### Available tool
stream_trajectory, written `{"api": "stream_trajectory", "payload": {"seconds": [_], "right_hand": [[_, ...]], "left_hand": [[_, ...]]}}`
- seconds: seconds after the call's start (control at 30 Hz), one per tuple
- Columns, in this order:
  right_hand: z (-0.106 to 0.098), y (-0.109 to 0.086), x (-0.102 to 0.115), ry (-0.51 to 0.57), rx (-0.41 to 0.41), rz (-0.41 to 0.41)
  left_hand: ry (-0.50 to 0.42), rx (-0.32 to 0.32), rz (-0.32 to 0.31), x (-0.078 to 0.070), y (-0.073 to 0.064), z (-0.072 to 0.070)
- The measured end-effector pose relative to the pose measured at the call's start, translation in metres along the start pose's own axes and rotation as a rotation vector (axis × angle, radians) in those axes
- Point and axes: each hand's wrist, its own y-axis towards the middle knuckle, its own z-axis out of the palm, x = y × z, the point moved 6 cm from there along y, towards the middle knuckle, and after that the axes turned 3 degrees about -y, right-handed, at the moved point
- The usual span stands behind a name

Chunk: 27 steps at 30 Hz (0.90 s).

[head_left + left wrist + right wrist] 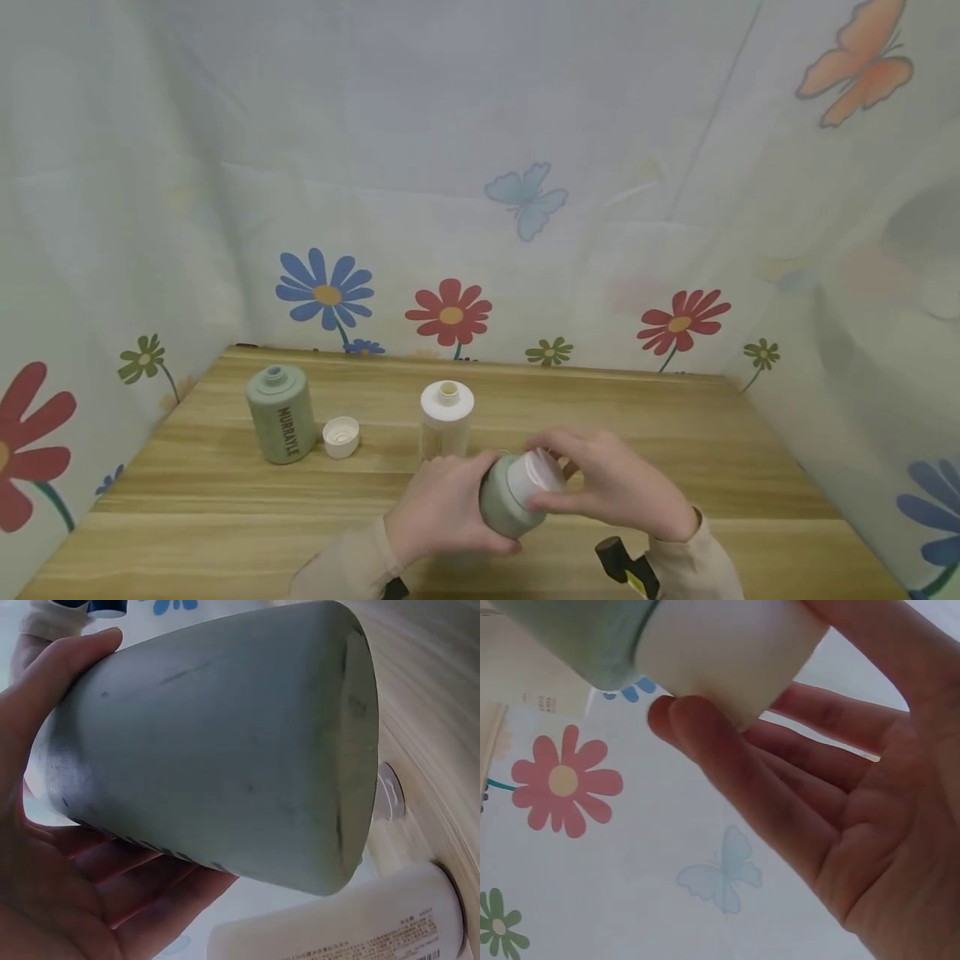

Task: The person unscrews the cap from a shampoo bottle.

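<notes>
My left hand [442, 508] grips a sage-green bottle [217, 742] around its body, holding it tilted above the table. The bottle's base fills much of the left wrist view. On its neck end sits a white cap [534, 475], which my right hand [618, 483] pinches between thumb and fingers. In the right wrist view the cap [727, 652] is close against the bottle's shoulder, and the fingertips press its side. A white bottle [447, 417] with an uncovered neck stands just behind the left hand, its lower part hidden by it.
A second green bottle [281, 417], lettered MURRAYLE, stands uncapped at the left. Beside it a loose white cap [341, 437] lies with its hollow side up. The wooden table [645, 408] meets a flower-printed curtain [600, 275] at the back and sides.
</notes>
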Motion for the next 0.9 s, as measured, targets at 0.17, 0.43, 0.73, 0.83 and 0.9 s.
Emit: {"api": "stream_trajectory", "payload": {"seconds": [0.17, 0.43, 0.73, 0.83, 0.9], "right_hand": [[0.004, 0.002, -0.001, -0.063, -0.032, -0.035], [0.006, 0.004, 0.001, -0.132, -0.021, -0.074], [0.011, 0.004, 0.004, -0.086, 0.025, -0.266], [0.013, 0.005, 0.001, -0.064, 0.061, -0.221], [0.015, 0.005, -0.002, -0.047, 0.091, -0.145]], "left_hand": [[0.025, -0.024, -0.008, 0.005, 0.000, -0.002], [0.035, -0.040, 0.032, 0.011, 0.003, -0.003], [-0.063, 0.061, 0.012, 0.020, 0.003, 0.003], [-0.071, 0.067, 0.005, 0.022, 0.003, 0.004], [-0.067, 0.066, 0.003, 0.022, 0.003, 0.004]]}}
